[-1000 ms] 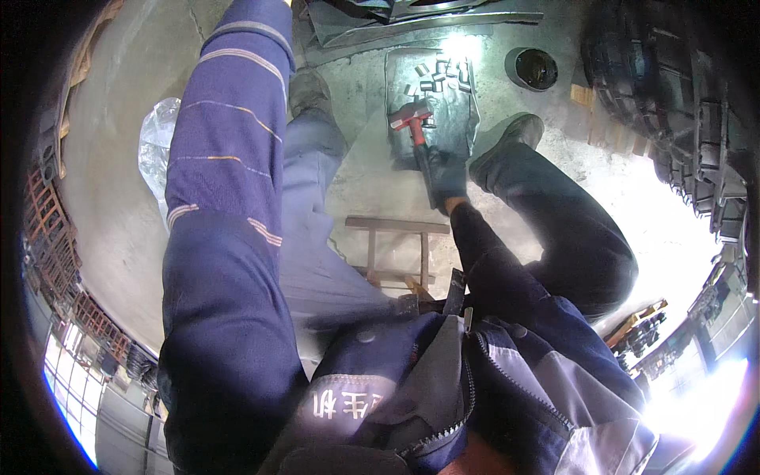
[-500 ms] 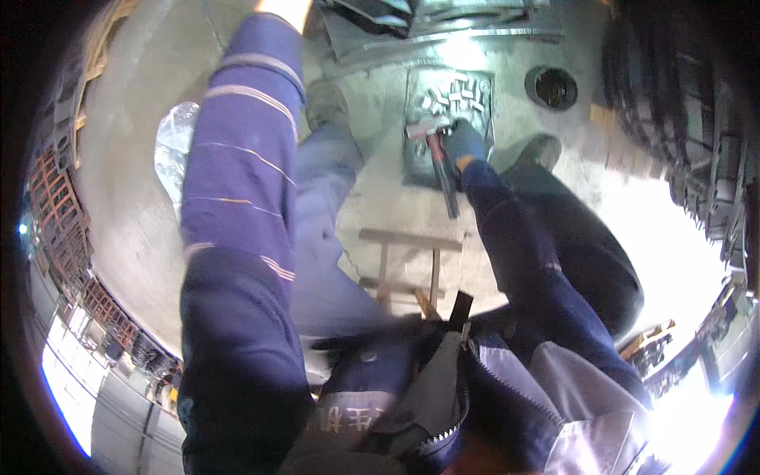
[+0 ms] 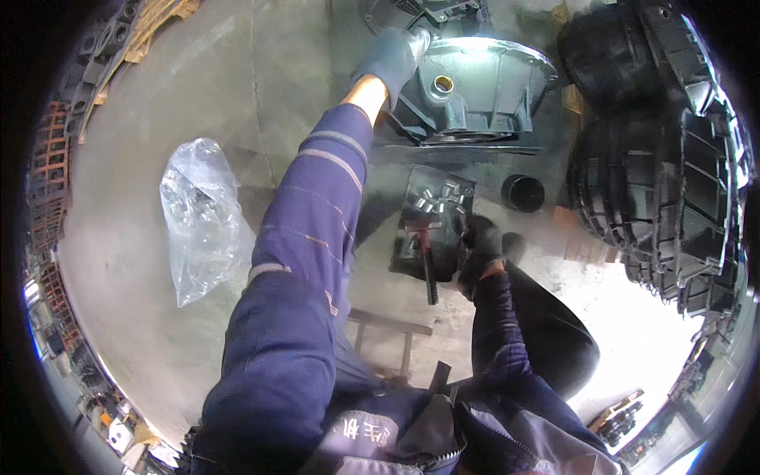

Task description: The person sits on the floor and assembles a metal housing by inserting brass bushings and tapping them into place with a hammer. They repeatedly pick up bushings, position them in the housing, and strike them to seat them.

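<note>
Metal casing (image 3: pixel 479 91), likely heavy, stiff and best gripped by its rim, stands by the left hand (image 3: pixel 392 62), right hand (image 3: pixel 480 247) near a hammer (image 3: pixel 428 261) (whether either's fingers grip, unclear).

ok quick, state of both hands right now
Left hand: at the rim of the metal housing; open or closed cannot be told.
Right hand: beside the hammer, not gripping it; open or closed cannot be told.
</note>
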A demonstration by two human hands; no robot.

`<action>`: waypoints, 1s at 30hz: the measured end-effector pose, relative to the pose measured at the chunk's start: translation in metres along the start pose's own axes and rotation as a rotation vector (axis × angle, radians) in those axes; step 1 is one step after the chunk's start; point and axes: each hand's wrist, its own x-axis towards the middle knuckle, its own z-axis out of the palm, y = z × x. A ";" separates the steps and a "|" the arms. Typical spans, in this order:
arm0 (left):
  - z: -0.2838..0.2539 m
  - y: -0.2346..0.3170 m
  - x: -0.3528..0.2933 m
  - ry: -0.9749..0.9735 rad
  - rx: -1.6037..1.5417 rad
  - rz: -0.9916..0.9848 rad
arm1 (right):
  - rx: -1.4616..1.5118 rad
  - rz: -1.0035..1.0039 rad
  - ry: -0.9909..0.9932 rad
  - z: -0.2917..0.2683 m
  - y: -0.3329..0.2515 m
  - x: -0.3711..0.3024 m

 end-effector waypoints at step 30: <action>0.000 -0.014 0.023 0.058 0.071 0.212 | -0.049 -0.438 0.737 -0.026 -0.164 -0.041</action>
